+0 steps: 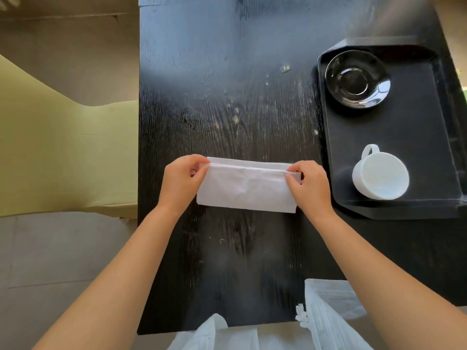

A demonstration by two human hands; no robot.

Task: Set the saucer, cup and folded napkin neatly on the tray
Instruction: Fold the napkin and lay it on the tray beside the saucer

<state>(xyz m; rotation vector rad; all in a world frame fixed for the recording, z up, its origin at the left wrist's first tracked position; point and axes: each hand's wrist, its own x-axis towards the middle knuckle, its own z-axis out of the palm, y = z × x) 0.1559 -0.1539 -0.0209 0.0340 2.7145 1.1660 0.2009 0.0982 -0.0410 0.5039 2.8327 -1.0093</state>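
Note:
A white napkin [246,188] lies folded in a long strip on the black table [227,97]. My left hand [180,183] pinches its upper left corner and my right hand [309,184] pinches its upper right corner. To the right sits a black tray [409,137]. A glossy black saucer [357,79] rests in the tray's far left part. A white cup [380,173] stands upside down in the tray's near part, its handle pointing away from me.
A yellow-green chair seat [63,152] stands left of the table. White clothing [326,314] hangs over the table's near edge. The tray reaches close to the table's right edge.

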